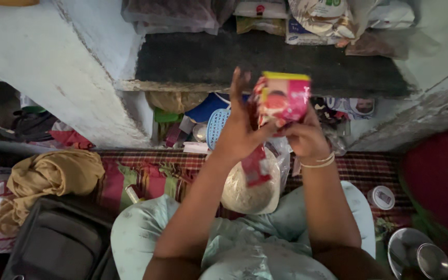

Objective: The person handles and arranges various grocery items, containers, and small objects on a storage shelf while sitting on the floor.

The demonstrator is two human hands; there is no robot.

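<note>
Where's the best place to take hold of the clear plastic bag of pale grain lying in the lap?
Grip the clear plastic bag of pale grain at its loose, crumpled top, probably from above on its right side. The full, rounded body below offers no hold, and the left hand and forearm block the other side.

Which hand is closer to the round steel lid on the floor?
The right hand. It holds the pink packet, up and left of the steel lid. The left hand is on the packet's far side, farther away.

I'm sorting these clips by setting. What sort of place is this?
Probably a home storage or living corner. Food packets crowd a stone shelf, a checked mat covers the floor, and clothes and a bag lie beside the seated person.
</note>
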